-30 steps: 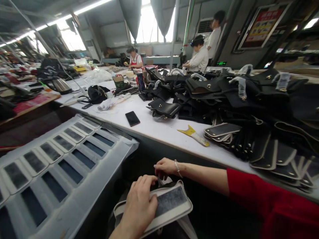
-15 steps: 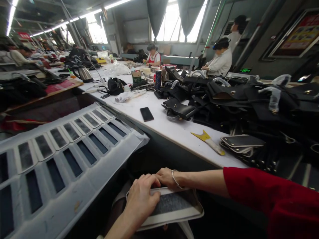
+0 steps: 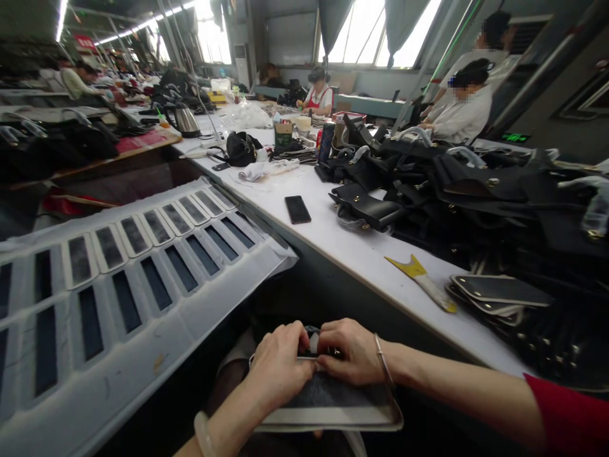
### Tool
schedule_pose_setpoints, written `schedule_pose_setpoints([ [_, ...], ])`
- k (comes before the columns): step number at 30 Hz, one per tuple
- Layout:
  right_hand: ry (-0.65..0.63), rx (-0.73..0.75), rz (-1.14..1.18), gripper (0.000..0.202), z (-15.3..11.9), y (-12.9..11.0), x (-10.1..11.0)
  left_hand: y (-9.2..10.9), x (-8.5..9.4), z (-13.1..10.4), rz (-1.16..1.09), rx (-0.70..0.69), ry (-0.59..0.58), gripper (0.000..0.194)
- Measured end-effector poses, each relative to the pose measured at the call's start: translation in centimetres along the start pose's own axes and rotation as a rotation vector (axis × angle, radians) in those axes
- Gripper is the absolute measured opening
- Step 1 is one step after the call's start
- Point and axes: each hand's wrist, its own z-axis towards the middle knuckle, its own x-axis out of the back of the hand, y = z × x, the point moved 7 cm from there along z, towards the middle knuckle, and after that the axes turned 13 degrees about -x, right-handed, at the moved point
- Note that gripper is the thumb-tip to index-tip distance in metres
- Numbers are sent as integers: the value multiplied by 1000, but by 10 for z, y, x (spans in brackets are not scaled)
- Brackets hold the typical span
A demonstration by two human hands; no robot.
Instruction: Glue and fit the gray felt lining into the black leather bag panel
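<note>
A dark grey panel (image 3: pixel 345 398) with a white border and a rounded corner lies tilted at my lap. My left hand (image 3: pixel 284 355) grips its upper left edge, thumb on the face and fingers curled over the back. Close beside it, my right hand (image 3: pixel 351 351) is closed at the same upper edge, thumb and fingers bent together. Something small and shiny shows between the right fingers, too small to name. Between the hands a pale, clear-looking bit sticks up behind the edge. My fingertips are partly hidden.
At left, a grey-white tray (image 3: pixel 190 336) bears rows of white-bordered dark panels. The white table (image 3: pixel 342 254) ahead holds a phone (image 3: pixel 297 209), a yellow-ended tool (image 3: pixel 421 280), stacked panels (image 3: pixel 499 292) and heaped black bags (image 3: pixel 371 206). Several people work farther back.
My right hand has drawn back from beyond the upper edge and now bends at it beside my left hand. The view has turned slightly left, and the panel sits a little lower.
</note>
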Motion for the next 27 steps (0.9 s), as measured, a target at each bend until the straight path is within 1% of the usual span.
schedule_pose_setpoints([
  [2, 13, 84, -107, 11, -4, -7, -3, 2, 1, 2, 10, -23, -12, 20],
  [4, 19, 133, -193, 11, -2, -11, -10, 3, 2, 4, 18, -48, -37, 20],
  [7, 59, 140, -273, 15, 3, -12, -17, 4, 3, 6, 41, -76, -61, 21],
  [10, 100, 135, -318, 18, 3, -10, -19, 4, 1, 6, 52, -102, -72, 19],
  [14, 88, 197, -349, 13, -2, -10, -22, 5, -2, 3, 40, -128, -84, 12],
  [18, 78, 217, -375, 14, -2, -8, -24, 3, 0, 3, 41, -117, -81, 15],
  [21, 78, 198, -384, 18, -2, -10, -21, 1, 1, 5, 54, -104, -85, 20],
  [23, 69, 190, -380, 16, -2, -15, -15, -1, 3, 3, 62, -101, -74, 21],
  [25, 54, 189, -369, 15, -2, -22, -7, -3, 5, -1, 78, -95, -45, 25],
  [27, 39, 190, -362, 19, 1, -28, -1, -6, 7, -6, 108, -87, -5, 28],
])
